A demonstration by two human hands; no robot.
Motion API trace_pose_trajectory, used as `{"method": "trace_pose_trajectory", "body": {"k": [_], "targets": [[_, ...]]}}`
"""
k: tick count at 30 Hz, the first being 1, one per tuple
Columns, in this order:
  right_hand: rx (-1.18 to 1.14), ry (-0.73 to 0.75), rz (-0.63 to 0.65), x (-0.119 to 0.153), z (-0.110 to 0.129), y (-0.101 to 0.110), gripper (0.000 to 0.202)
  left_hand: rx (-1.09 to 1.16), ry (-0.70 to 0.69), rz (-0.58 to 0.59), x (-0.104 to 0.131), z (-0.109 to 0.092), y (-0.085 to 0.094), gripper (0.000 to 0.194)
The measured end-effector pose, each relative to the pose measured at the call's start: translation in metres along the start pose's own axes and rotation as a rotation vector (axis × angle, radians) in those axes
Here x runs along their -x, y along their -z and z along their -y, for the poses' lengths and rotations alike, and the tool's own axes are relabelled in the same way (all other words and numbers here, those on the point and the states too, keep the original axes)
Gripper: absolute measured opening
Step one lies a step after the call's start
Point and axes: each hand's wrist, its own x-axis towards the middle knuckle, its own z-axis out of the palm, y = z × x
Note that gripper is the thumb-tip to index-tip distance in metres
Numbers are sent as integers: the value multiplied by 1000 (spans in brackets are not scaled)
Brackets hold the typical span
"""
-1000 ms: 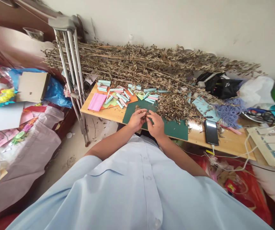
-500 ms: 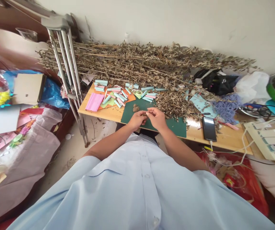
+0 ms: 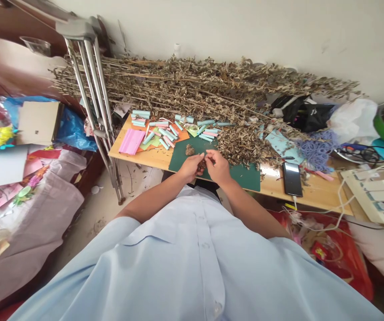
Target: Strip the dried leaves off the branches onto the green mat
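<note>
Over the green cutting mat point(image 3: 249, 178), my left hand point(image 3: 192, 167) is closed around a clump of dried leaves point(image 3: 201, 166). My right hand point(image 3: 217, 166) is beside it, fingers bent and pinched near the clump; whether they hold a leaf is too small to tell. A small brown ball of crumpled dried leaves point(image 3: 189, 150) lies on the mat just beyond my left hand. To the right, a heap of loose dried leaves point(image 3: 240, 145) covers part of the mat.
Blue and pink paper rolls point(image 3: 167, 133) and a pink paper stack point(image 3: 131, 141) lie at left. Long dried stalks point(image 3: 178, 84) line the wall. A phone point(image 3: 292, 179), purple cord point(image 3: 317, 149) and power strip point(image 3: 372, 194) sit at right. Metal crutches point(image 3: 93, 89) lean at the left.
My hands have drawn slightly apart at the fingertips, and my left hand has turned so that the leaf clump shows. The ball on the mat stays put.
</note>
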Motion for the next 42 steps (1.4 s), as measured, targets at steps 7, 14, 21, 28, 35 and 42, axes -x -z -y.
{"method": "trace_pose_trajectory", "body": {"k": [7, 14, 21, 28, 35, 42], "targets": [[-102, -96, -13, -2, -2, -1, 33, 1, 14, 12, -3, 1, 6, 37], [-267, -210, -19, -5, -9, -4, 31, -63, -6, 34, -2, -1, 6, 27], [-283, -238, -77, -3, -7, -6, 26, -89, -14, 59, -2, 0, 6, 22], [-342, -353, -174, -10, -10, 0, 26, -93, 22, 29, 0, -1, 6, 23], [-360, -329, -35, -7, -9, 8, 25, -82, 1, 25, -1, -1, 10, 24], [-160, -144, 427, 35, 5, 27, 22, -106, -45, -31, -1, -6, 17, 25]]}}
